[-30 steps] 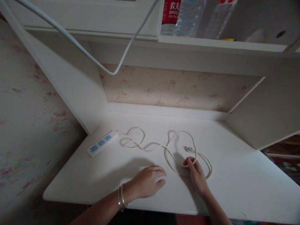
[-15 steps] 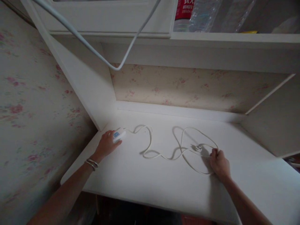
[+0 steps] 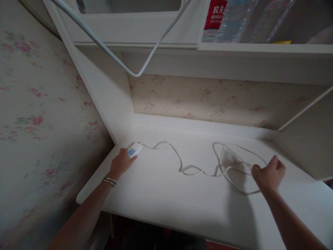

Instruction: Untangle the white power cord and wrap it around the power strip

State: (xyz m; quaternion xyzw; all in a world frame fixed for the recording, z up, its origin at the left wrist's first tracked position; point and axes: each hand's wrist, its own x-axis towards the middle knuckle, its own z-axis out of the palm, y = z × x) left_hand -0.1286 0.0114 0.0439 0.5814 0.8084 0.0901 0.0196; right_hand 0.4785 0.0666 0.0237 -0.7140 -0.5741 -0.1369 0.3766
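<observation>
My left hand [image 3: 124, 160] is closed around the near end of a small white power strip [image 3: 135, 149] with a blue socket face, which lies at the left of the white desk. From the strip a thin white cord [image 3: 181, 161] runs in waves to the right and ends in loose loops. My right hand [image 3: 269, 172] is pinched on those loops at the right, slightly above the desk. The plug [image 3: 236, 162] sits within the loops and looks blurred.
The white desk [image 3: 166, 198] has a back ledge and a left side panel [image 3: 104, 86]. A thick pale cable [image 3: 114, 59] hangs in front of the upper cabinet. Plastic bottles [image 3: 235, 21] stand on the shelf above. Floral wallpaper covers the left wall.
My right hand has moved right and up, drawing the cord loops along and stretching the waves in the cord. My left hand stays on the power strip. The view has shifted slightly.
</observation>
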